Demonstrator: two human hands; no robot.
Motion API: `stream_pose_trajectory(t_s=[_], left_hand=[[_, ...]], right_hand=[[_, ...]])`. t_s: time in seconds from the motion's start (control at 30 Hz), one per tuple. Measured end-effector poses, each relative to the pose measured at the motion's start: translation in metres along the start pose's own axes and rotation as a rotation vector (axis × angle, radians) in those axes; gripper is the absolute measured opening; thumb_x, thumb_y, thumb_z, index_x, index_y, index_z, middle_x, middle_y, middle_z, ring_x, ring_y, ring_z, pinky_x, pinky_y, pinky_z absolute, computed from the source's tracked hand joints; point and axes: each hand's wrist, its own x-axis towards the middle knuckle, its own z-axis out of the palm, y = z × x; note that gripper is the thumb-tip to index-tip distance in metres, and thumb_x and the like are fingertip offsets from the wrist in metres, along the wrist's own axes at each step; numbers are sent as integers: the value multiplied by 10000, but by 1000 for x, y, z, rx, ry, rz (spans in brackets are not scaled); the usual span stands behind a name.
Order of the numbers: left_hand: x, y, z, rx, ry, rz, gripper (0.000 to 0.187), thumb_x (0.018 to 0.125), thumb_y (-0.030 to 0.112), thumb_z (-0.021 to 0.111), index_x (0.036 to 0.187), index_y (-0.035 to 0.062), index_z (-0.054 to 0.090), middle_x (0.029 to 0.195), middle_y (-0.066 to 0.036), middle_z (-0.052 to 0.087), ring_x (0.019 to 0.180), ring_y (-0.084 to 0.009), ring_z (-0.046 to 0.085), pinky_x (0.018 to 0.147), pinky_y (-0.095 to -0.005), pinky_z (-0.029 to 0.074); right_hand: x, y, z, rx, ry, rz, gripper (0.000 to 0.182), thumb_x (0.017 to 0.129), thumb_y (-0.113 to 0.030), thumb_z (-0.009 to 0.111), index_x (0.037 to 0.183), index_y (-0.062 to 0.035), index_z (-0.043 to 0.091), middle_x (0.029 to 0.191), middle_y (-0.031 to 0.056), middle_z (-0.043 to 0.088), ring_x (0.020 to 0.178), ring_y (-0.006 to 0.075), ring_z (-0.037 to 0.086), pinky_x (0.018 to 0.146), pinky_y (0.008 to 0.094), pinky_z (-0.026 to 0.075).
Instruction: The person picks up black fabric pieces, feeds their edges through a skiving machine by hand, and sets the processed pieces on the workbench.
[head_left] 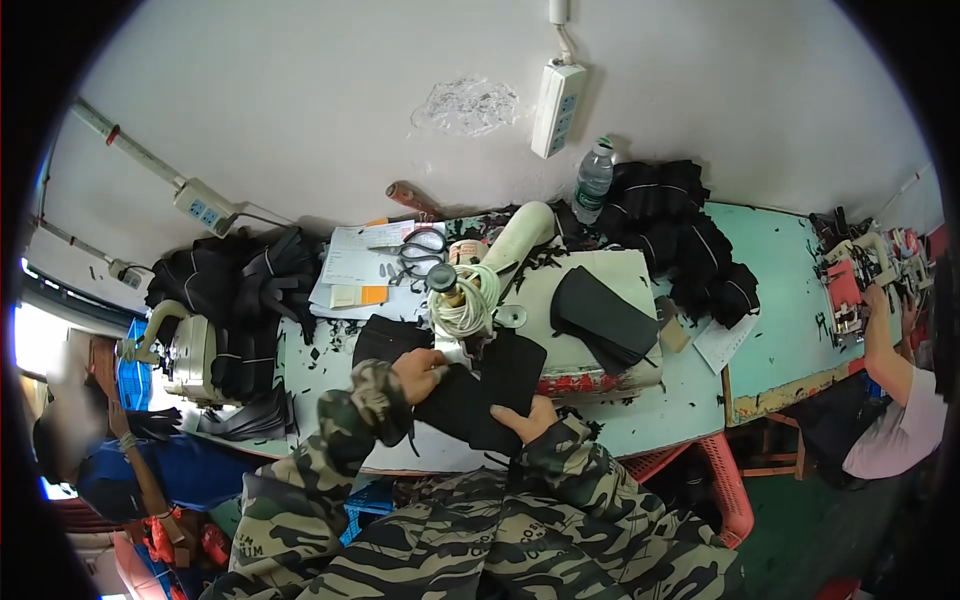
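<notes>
My left hand (418, 375) is closed on the upper left edge of black fabric pieces (465, 412), in front of the machine. Lower right, my right hand (528, 420) grips the same pieces, its thumb on top and its fingers hidden below. Another black panel (513, 370) stands out above them, under the front of the machine. The machine (525, 240) has a pale arm, with a coil of whitish cord (465, 305) hung at its front. On its cream bed (535, 290) lies a stack of black panels (603, 318). More black pieces (380, 340) lie left of the coil.
Black scissors (422, 252) lie on papers (365, 255) at the back left. A water bottle (594, 182) stands near black bundles (655, 200). Co-workers sit left and right, at a second machine (190, 360) and a cluttered table (780, 260). Black scraps litter the tabletop.
</notes>
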Motion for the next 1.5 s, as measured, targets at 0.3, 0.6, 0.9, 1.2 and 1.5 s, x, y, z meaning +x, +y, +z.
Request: stream_pose_trajectory(t_s=[0.3,0.6,0.9,1.2,1.5], left_hand=[[-4,4,-11,-345,-218,92,239,778,168,537,966,51,626,838,-167,637,800,-282,620,738,-350,464],[8,42,-2,179,93,-74,252,784,213,519,932,43,632,803,-195,621,786,-348,600,727,-401,462],[0,17,-9,-88,-151,13,191,804,57,493,966,-11,568,847,-109,623,754,-198,590,692,-314,455],[-5,30,4,151,114,-65,227,801,219,527,897,43,634,770,-191,621,752,-349,603,697,-403,472],[11,48,4,209,73,-72,244,786,225,528,943,76,640,814,-187,624,792,-357,600,725,-420,471]], right_hand=[[-4,16,4,83,-43,-31,314,747,-155,668,979,46,600,900,135,645,779,193,619,715,310,490],[0,1,2,48,12,-72,325,744,-167,670,977,47,598,898,136,642,783,196,616,721,310,489],[-7,0,1,62,18,-73,333,746,-173,671,979,55,598,906,136,640,802,186,611,746,306,486],[9,8,-4,30,118,-79,355,712,-199,692,945,56,608,871,158,646,765,214,624,715,324,492],[-1,9,-2,88,-30,-8,313,740,-153,675,962,56,604,909,134,641,799,195,616,736,303,490]])
